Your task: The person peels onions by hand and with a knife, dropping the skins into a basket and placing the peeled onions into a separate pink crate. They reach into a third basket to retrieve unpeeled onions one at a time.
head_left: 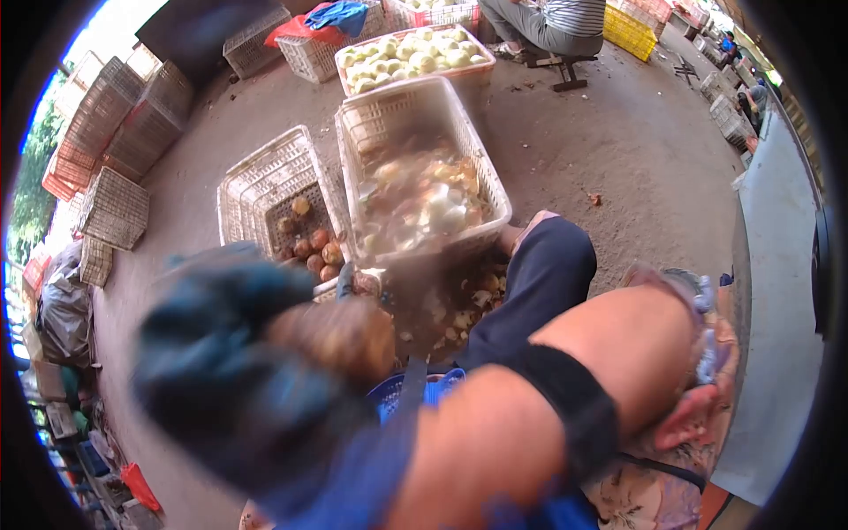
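Note:
My left hand (234, 305), in a dark teal glove and smeared by motion, is closed around a blurred brown onion (340, 340) in front of me. Just right of it a dark flat strip (412, 389), like a blade, stands over a blue plastic basket (444, 385). A bare limb with a black band (574, 406), apparently my right arm, reaches to the right. My right hand (705, 353) seems to be at its far end, by grey-blue cloth; its fingers cannot be made out. Ahead, a white crate (492, 168) holds peelings and pale pieces.
Left of it, another crate (256, 190) contains several brown onions (320, 252). Behind, a crate of peeled pale onions (420, 57) stands near a seated person (565, 22). Crates (115, 208) are stacked at left. A grey panel (782, 309) runs along the right.

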Motion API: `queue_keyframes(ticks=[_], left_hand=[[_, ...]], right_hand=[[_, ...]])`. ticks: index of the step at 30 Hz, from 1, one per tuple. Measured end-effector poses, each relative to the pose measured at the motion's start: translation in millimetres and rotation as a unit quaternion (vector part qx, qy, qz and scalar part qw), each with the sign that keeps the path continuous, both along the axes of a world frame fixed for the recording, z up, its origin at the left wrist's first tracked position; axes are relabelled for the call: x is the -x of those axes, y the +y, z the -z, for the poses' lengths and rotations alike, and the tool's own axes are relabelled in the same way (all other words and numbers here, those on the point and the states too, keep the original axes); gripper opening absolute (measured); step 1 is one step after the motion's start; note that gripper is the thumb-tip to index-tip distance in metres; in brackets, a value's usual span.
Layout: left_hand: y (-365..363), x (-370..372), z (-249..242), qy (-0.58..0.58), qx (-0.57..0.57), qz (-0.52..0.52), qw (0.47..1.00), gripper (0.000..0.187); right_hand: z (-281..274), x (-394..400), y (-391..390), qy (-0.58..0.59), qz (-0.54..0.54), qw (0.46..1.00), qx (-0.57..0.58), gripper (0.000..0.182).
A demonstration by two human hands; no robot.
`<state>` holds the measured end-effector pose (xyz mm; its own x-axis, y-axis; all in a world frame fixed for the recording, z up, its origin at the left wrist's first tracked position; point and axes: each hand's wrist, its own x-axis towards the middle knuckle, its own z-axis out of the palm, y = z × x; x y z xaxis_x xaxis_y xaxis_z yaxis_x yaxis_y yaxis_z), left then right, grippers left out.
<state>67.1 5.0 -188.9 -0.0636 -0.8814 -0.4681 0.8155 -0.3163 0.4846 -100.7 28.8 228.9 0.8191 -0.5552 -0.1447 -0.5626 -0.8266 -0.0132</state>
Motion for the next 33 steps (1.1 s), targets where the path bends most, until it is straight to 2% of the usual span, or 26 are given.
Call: queue_keyframes(ticks=[3,6,7,8,10,12,14,15,16,17,18,19,20,24,26,27,28,29,30,31,32,33], left_hand=[[15,-6,-10,-0.001,-0.003,0.008,1.000,0.039],[10,10,-14,-0.015,-0.077,-0.124,0.989,0.022],[9,27,-57,-0.009,-0.096,-0.102,0.990,0.028],[6,24,-49,-0.011,-0.098,-0.104,0.990,0.028],[8,7,-6,0.003,-0.006,-0.092,0.996,0.028],[8,-20,28,0.023,-0.012,-0.033,0.999,0.032],[2,-26,46,0.059,-0.039,-0.103,0.992,0.024],[11,16,-31,0.011,-0.055,-0.127,0.990,0.023],[9,-2,6,0.009,-0.057,-0.130,0.990,0.023],[3,-33,66,0.030,-0.064,-0.116,0.991,0.022],[-1,-43,71,0.051,-0.069,-0.100,0.991,0.022],[-1,-43,79,0.034,-0.003,-0.112,0.993,0.023],[9,-36,90,0.042,-0.019,-0.088,0.995,0.025],[44,11,17,0.116,-0.016,-0.071,0.991,0.035],[49,19,-27,0.204,0.052,-0.050,0.976,0.041],[38,19,-47,0.269,0.112,-0.017,0.956,0.044],[24,19,-68,0.334,0.164,0.033,0.928,0.047],[26,38,-116,0.189,0.138,-0.094,0.968,0.047],[21,20,-111,0.131,0.057,-0.085,0.986,0.047],[25,16,-102,0.158,0.104,-0.060,0.980,0.051],[32,28,-149,0.182,0.151,-0.035,0.971,0.056],[40,37,-181,0.182,0.156,-0.045,0.970,0.056]], right_hand=[[-18,3,26,-0.042,-0.020,0.999,0.020,0.017],[-29,7,41,-0.082,-0.032,0.995,0.035,0.016],[-31,8,45,-0.093,-0.033,0.994,0.038,0.016],[-34,9,49,-0.101,-0.037,0.993,0.043,0.016],[-39,11,57,-0.118,-0.041,0.991,0.049,0.016],[-44,13,63,-0.135,-0.043,0.988,0.053,0.016],[-49,16,68,-0.148,-0.044,0.986,0.059,0.016],[-51,17,70,-0.151,-0.045,0.986,0.061,0.017],[-53,20,70,-0.156,-0.046,0.985,0.063,0.017],[-55,22,71,-0.161,-0.045,0.984,0.066,0.018],[-56,25,70,-0.166,-0.044,0.983,0.069,0.018],[-59,26,69,-0.171,-0.042,0.982,0.075,0.018],[-60,29,66,-0.170,-0.037,0.981,0.080,0.019],[-55,38,48,-0.199,-0.014,0.976,0.090,0.021],[-27,41,26,-0.221,0.022,0.972,0.071,0.022],[-30,39,17,-0.026,0.142,0.987,0.064,0.023],[10,61,-17,-0.176,-0.072,0.976,0.108,0.022],[19,64,-32,-0.081,-0.041,0.990,0.104,0.022],[-3,59,-43,0.073,0.061,0.994,0.050,0.027],[9,71,-50,-0.041,0.047,0.996,0.064,0.027],[35,91,-62,-0.155,0.030,0.985,0.074,0.028],[68,101,-80,-0.236,0.100,0.966,0.013,0.030]])
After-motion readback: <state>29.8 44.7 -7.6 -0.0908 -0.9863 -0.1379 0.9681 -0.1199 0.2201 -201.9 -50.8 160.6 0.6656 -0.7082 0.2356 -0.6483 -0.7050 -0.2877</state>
